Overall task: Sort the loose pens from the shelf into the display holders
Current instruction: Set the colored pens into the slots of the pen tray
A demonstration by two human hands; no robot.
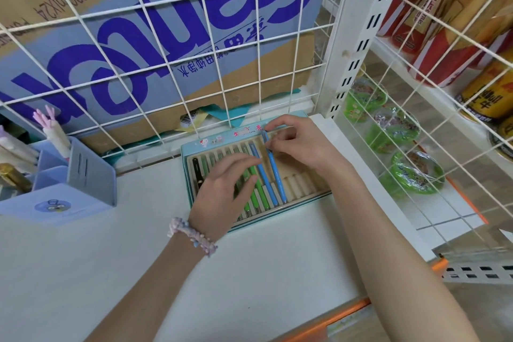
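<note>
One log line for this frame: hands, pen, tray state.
right hand: pinches blue pen, seating it in slot | left hand: rests on green pens | pen tray: rightmost slots unfilled

A large cardboard box (155, 36) with blue upside-down lettering stood behind a white wire grid panel (194, 69) at the back of a white shelf (97, 272). A barcode sticker (191, 118) showed at the box's lower edge. To the right, beyond a slotted white upright (352, 44) and another wire panel (433, 147), three green sealed cups (416, 172) sat in a row. Above them, red and yellow packages (433, 36) and yellow cans (488, 97) filled a higher shelf. An orange strip (333, 319) edged the shelf's front.
</note>
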